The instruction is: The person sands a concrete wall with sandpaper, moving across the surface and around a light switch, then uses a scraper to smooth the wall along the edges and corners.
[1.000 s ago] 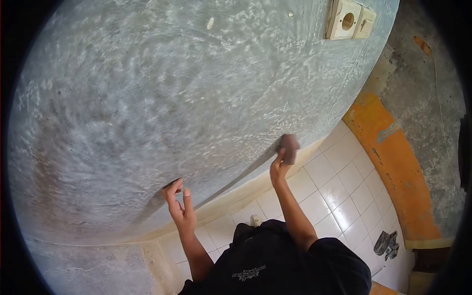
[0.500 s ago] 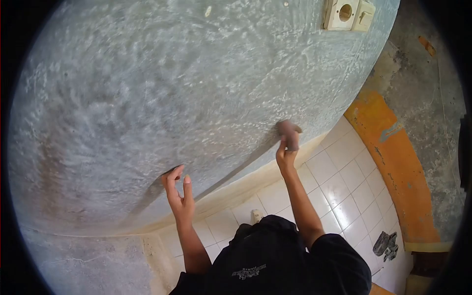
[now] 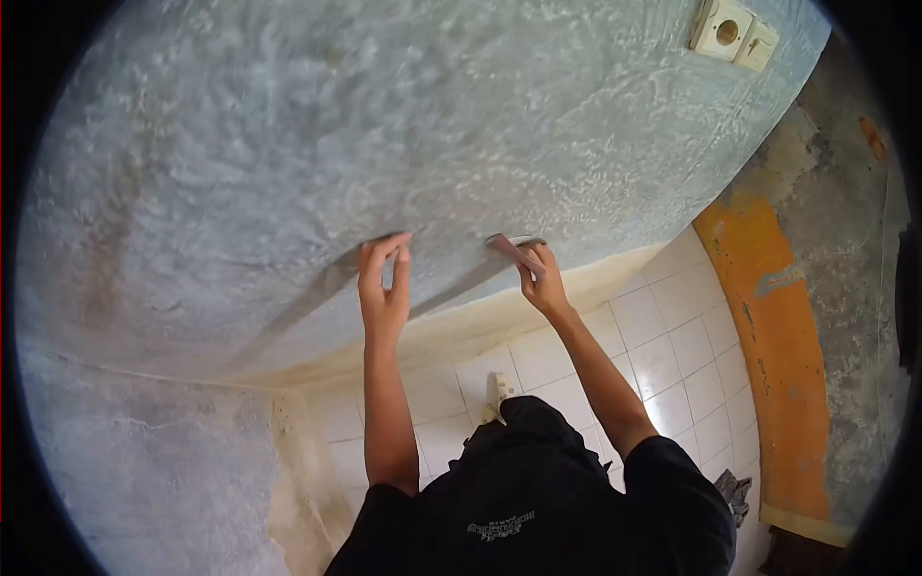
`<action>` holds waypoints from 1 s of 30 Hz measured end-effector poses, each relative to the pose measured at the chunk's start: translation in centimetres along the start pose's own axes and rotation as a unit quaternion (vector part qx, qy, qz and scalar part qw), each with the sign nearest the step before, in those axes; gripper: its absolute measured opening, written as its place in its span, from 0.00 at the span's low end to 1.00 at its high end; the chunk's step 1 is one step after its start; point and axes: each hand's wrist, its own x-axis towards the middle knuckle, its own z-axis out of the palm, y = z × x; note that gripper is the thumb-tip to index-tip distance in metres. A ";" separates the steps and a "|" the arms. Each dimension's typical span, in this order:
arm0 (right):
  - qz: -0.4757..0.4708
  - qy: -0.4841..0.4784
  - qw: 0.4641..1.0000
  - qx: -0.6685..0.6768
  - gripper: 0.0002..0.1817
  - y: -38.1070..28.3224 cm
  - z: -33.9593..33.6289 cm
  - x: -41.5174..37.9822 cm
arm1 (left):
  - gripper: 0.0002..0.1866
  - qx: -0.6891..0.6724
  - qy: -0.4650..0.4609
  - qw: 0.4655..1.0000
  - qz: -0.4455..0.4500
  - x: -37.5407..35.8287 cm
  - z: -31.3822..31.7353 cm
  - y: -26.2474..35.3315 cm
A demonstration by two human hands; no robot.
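Note:
Before me rises a grey, mottled wall (image 3: 288, 182) with a rough painted surface. My right hand (image 3: 545, 288) grips a folded piece of brownish sandpaper (image 3: 516, 255) low on the wall; its upper end is at the wall surface. To the left, my left hand (image 3: 384, 293) holds nothing. Its bent fingertips are at the wall, and a gap shows between thumb and fingers. Both hands cast long shadows to the lower left.
A socket and switch (image 3: 735, 36) sit at the wall's upper right. White tiled floor (image 3: 672, 346) lies below, bordered by a cream strip (image 3: 451, 346). On the right are an orange band (image 3: 768, 355) and a dark crumpled object (image 3: 735, 494). Another grey wall (image 3: 173, 461) stands lower left.
My left hand has moved up and right along the wall. My right hand has shifted slightly left with the sandpaper, which has turned to a different angle. The view has tilted.

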 end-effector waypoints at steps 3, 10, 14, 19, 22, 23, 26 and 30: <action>0.046 0.006 0.999 -0.013 0.13 2.6 0.1 -1.5 | 0.10 0.033 -0.025 0.999 0.035 -0.1 -0.5 -0.4; 0.222 0.213 0.914 0.264 0.17 -3.8 4.5 -2.1 | 0.11 0.124 -0.029 0.990 0.063 0.4 -4.2 1.1; 0.346 0.233 0.841 0.344 0.31 -1.7 10.5 -5.3 | 0.10 0.176 0.038 0.979 0.098 1.4 -6.7 1.8; 0.378 0.302 0.755 0.443 0.41 0.0 11.4 -7.7 | 0.08 0.174 0.111 0.976 0.073 0.6 -9.6 2.3; 0.435 0.299 0.780 0.336 0.36 -2.0 10.1 -5.9 | 0.09 0.174 0.138 0.973 0.060 -0.3 -11.4 1.6; 0.470 0.277 0.785 0.294 0.34 -2.2 10.0 -5.5 | 0.09 0.176 0.143 0.972 0.058 -0.6 -11.9 1.1; 0.426 0.377 0.806 0.166 0.36 -3.4 13.6 -3.8 | 0.09 0.166 0.165 0.971 0.042 -1.4 -13.6 -0.2; 0.483 0.264 0.813 0.187 0.39 -12.3 14.1 -3.4 | 0.10 0.159 0.186 0.970 0.004 -2.2 -16.3 -2.4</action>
